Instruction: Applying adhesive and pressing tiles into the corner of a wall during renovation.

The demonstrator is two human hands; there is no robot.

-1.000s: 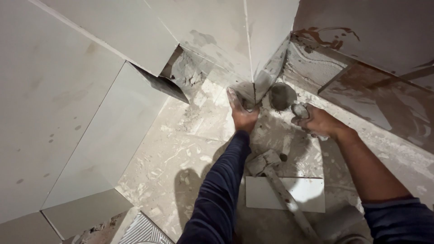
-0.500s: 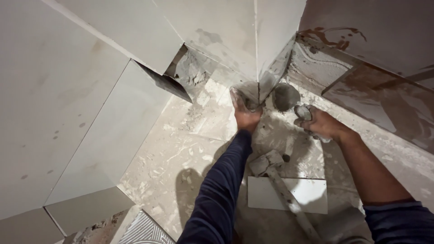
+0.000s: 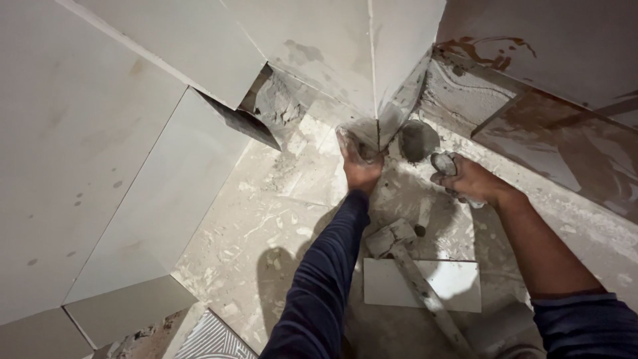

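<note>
Left hand (image 3: 361, 163) is pressed, fingers curled, against the bottom of the wall corner (image 3: 377, 129), where the tile edges meet the floor (image 3: 266, 219). What it pinches, if anything, cannot be told. Right hand (image 3: 465, 178) is closed on a mortar-caked tool (image 3: 444, 163), just right of the corner, beside a grey mortar blob (image 3: 417, 139). Corner seam runs vertically, straight ahead of the left hand, which is nearer. Hammer (image 3: 412, 279) is laid across a loose tile (image 3: 425, 284) at the floor's near edge, between both arms.
</note>
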